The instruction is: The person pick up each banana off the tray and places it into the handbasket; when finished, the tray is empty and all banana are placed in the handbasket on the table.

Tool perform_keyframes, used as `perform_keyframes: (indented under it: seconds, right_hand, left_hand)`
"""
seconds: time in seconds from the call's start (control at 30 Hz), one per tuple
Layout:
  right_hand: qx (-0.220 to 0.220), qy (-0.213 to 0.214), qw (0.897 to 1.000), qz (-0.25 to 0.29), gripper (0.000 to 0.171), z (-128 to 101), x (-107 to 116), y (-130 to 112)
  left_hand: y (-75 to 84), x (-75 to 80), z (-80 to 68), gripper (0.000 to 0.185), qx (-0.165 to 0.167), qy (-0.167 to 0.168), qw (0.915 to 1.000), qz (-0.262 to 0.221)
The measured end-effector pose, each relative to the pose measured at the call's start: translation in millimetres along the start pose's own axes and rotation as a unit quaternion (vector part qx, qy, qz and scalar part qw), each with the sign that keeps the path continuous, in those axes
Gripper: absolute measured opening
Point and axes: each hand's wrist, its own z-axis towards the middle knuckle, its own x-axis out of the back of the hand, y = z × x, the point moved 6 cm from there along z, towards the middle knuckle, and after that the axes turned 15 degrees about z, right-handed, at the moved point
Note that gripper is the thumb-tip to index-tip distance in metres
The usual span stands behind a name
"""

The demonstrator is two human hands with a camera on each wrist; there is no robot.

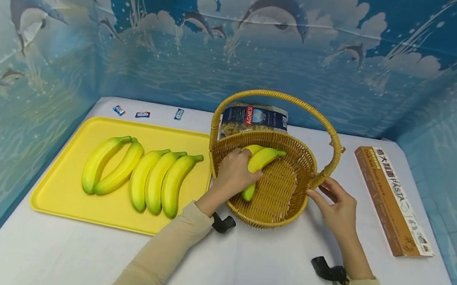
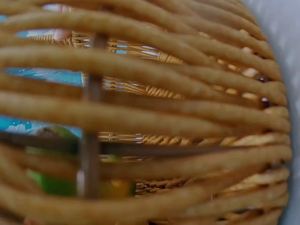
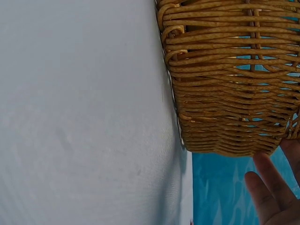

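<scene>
A round wicker basket [image 1: 280, 184] with a tall arched handle stands on the table, with two bananas visible inside. My left hand [image 1: 235, 170] reaches over its left side and grips the nearer banana [image 1: 264, 159]; the other banana [image 1: 253, 148] lies behind it, partly hidden by the fingers. At the basket's right side, my right hand [image 1: 336, 208] holds the rim near the handle's base between thumb and fingers. The right wrist view shows fingers [image 3: 269, 180] against the basket's outer weave [image 3: 225, 93]. In the left wrist view, the basket wall [image 2: 164, 112] blocks most of the hand.
A yellow tray [image 1: 59, 206] with several bananas [image 1: 155, 181] lies left of the basket. Behind the basket is an AGNESI pasta bag [image 1: 259, 116]. A long pasta box [image 1: 392, 201] lies at right. Small wrapped candies [image 1: 142, 114] are scattered along the back.
</scene>
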Motion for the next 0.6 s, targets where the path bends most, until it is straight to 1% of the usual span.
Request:
perform_keyframes:
  seconds: [0.1,0.2,0.37,0.47,0.6]
  right_hand:
    - [0.003,0.002,1.0,0.002,0.045,-0.5,3.0,17.2]
    - [0.007,0.002,1.0,0.001,0.047,-0.8,5.3,28.7]
    - [0.004,0.0,1.0,0.001,0.044,0.1,2.4,11.0]
    - [0.005,-0.001,1.0,0.005,0.042,0.4,-0.1,-1.7]
    - [0.008,-0.002,1.0,0.002,0.041,0.7,-1.9,-9.8]
  left_hand:
    - [-0.5,-1.0,-0.3,0.037,0.009,-0.014,0.9998,0.012]
    - [-0.5,-1.7,-1.1,0.036,0.015,-0.027,0.9993,0.023]
    - [-0.1,-3.5,-1.3,0.04,0.021,-0.038,0.9984,0.037]
    - [0.6,-5.4,-1.1,0.042,0.016,-0.045,0.9972,0.058]
    - [2.1,-6.6,-1.4,0.044,0.007,-0.048,0.9954,0.082]
